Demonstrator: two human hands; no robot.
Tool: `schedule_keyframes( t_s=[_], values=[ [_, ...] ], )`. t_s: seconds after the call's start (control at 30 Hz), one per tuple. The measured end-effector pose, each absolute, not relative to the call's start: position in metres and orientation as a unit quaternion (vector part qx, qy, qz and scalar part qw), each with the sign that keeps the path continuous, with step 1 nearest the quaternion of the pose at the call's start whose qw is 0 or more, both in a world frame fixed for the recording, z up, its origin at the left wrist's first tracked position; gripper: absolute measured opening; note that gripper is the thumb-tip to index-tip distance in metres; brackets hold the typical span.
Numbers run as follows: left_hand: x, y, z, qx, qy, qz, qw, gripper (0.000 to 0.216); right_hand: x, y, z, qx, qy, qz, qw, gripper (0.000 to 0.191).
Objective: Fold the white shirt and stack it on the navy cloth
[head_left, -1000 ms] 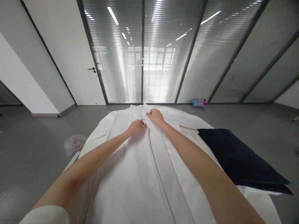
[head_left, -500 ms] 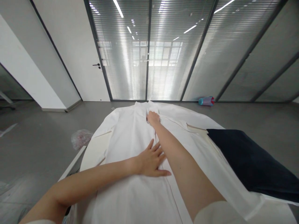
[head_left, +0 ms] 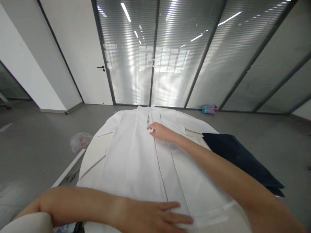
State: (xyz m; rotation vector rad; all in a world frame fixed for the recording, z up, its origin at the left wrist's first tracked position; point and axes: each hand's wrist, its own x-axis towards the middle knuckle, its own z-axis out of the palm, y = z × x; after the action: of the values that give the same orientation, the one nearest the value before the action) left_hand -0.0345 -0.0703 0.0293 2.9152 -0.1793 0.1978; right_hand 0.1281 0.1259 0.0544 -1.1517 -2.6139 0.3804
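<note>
A white garment (head_left: 131,152), which looks like a shirt, lies spread out with its collar at the far end and its front edge running toward me. Near the bottom of the view my left hand (head_left: 148,215) rests on the cloth, fingers spread across the front strip. Farther up, my right hand (head_left: 161,131) is over the strip below the collar, its fingers bent and apart, holding nothing. Whether its fingertips touch the cloth I cannot tell. A folded dark navy cloth (head_left: 235,155) lies by the garment's right side.
Under the garment is a pale board or table edge (head_left: 91,163). On the floor at left sits a clear plastic bag (head_left: 81,141). A blue and red cylindrical object (head_left: 209,109) lies by the glass wall (head_left: 170,81). A white door (head_left: 87,58) stands at the back left.
My left hand has slid toward me down the garment. My right hand has let go of the cloth near the collar and come slightly nearer. The front strip now lies flatter.
</note>
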Motion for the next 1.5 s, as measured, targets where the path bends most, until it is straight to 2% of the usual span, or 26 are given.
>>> schedule_keyframes(
  t_s=[0.1, 0.17, 0.3, 0.43, 0.63, 0.77, 0.87, 1.03, 1.2, 1.27, 1.37, 1.5],
  values=[
    [-0.062, -0.073, 0.047, 0.981, 0.000, 0.069, 0.182, 0.052, 0.156, 0.053, 0.056, -0.301, -0.948, 0.066, 0.079, 0.033],
    [-0.089, -0.071, 0.050, 0.979, 0.079, 0.071, 0.172, 0.057, 0.178, 0.011, 0.050, -0.277, -0.959, 0.003, 0.062, 0.038],
    [-0.139, -0.068, 0.037, 0.969, 0.203, 0.085, 0.111, 0.066, 0.216, -0.052, 0.029, -0.261, -0.959, -0.057, 0.095, 0.041],
    [-0.157, -0.075, 0.024, 0.968, 0.222, 0.066, 0.101, 0.068, 0.231, -0.086, 0.012, -0.261, -0.955, -0.056, 0.131, 0.036],
    [-0.146, -0.084, 0.016, 0.976, 0.168, 0.068, 0.120, 0.067, 0.230, -0.097, 0.004, -0.227, -0.956, -0.060, 0.179, 0.036],
    [-0.145, -0.083, 0.005, 0.977, 0.176, 0.080, 0.093, 0.078, 0.229, -0.093, 0.000, -0.234, -0.945, -0.077, 0.214, 0.035],
    [-0.144, -0.074, -0.001, 0.968, 0.228, 0.078, 0.074, 0.083, 0.228, -0.084, -0.003, -0.245, -0.945, -0.077, 0.204, 0.041],
    [-0.140, -0.053, -0.002, 0.965, 0.240, 0.061, 0.087, 0.079, 0.224, -0.062, -0.008, -0.250, -0.955, -0.031, 0.154, 0.058],
    [-0.133, -0.041, 0.005, 0.971, 0.215, 0.061, 0.084, 0.068, 0.224, -0.054, -0.009, -0.249, -0.956, 0.002, 0.158, 0.056],
    [-0.131, -0.036, 0.011, 0.969, 0.202, 0.079, 0.119, 0.055, 0.223, -0.052, -0.007, -0.255, -0.951, 0.045, 0.171, 0.049],
    [-0.125, -0.019, 0.019, 0.921, 0.247, 0.136, 0.267, 0.035, 0.219, -0.040, 0.000, -0.314, -0.911, 0.165, 0.212, 0.038],
    [-0.113, 0.018, 0.022, 0.678, 0.507, 0.270, 0.458, 0.042, 0.202, -0.002, 0.005, -0.502, -0.770, 0.306, 0.247, 0.026]
  ],
)
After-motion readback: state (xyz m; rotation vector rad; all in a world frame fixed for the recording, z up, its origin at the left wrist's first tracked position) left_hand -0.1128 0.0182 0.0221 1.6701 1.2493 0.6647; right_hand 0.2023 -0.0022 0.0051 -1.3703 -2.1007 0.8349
